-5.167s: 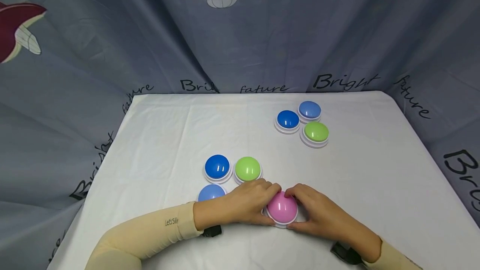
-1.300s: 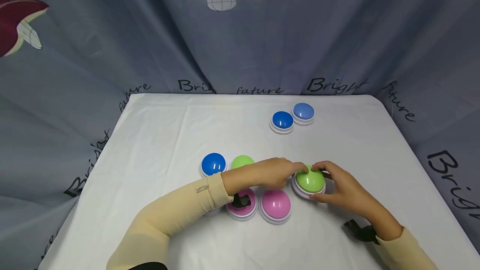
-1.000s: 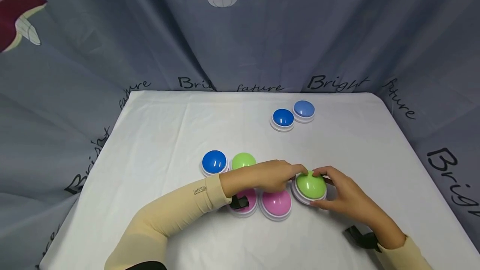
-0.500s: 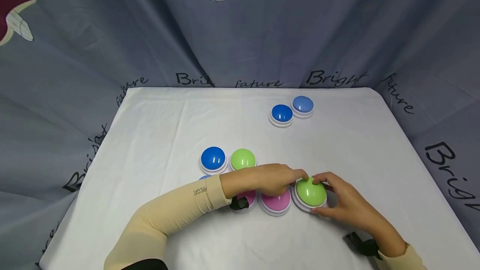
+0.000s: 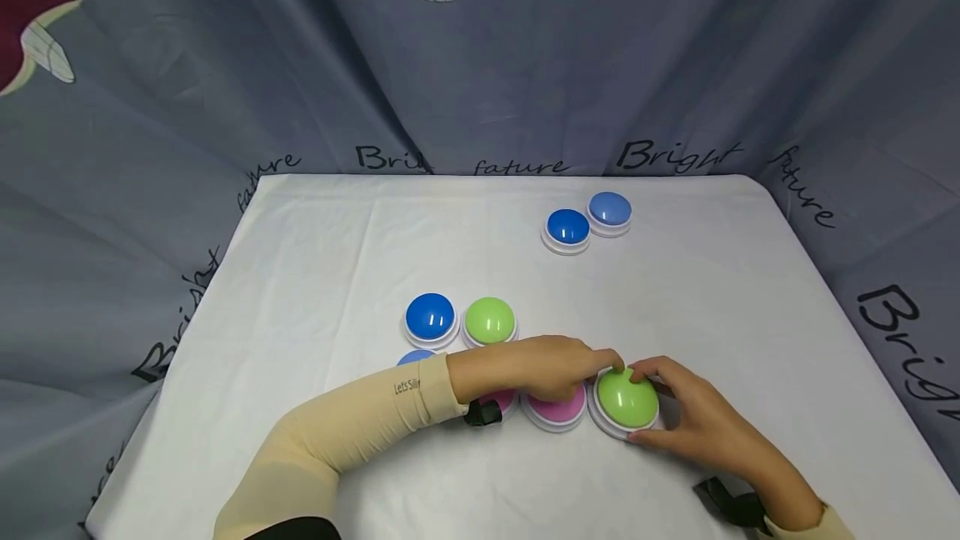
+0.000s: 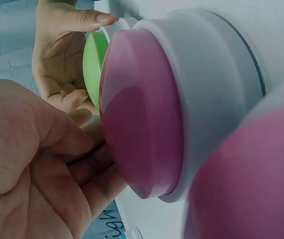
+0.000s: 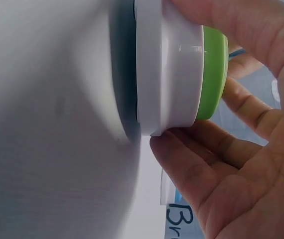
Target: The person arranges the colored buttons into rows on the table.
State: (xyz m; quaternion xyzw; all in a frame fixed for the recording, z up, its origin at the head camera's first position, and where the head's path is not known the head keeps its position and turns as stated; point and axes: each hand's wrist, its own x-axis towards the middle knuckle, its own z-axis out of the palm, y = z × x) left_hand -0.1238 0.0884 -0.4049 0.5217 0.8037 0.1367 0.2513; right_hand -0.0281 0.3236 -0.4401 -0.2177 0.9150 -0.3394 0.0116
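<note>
My right hand [image 5: 701, 415] grips a green push button [image 5: 627, 398] with a white base, thumb on the near side and fingers on the far side. In the right wrist view, the button's base [image 7: 149, 69] is close over the white cloth. My left hand [image 5: 551, 365] reaches across a pink button [image 5: 557, 408], its index fingertip touching the far left edge of the held green button. In the left wrist view, its fingers bend loosely beside the pink dome [image 6: 142, 114]. A second pink button [image 5: 501, 400] is partly hidden under the left wrist.
A dark blue button [image 5: 431, 317] and another green button [image 5: 490, 321] stand behind the left arm; a light blue one [image 5: 415, 356] is mostly covered by the sleeve. Further back stand a dark blue button [image 5: 567, 227] and a light blue button [image 5: 610, 208]. A grey curtain [image 5: 480, 90] borders the table.
Both hands were at a pink button several seconds ago. Since then the green button has left the back group; over the last second it has moved nearer me, beside the pink one.
</note>
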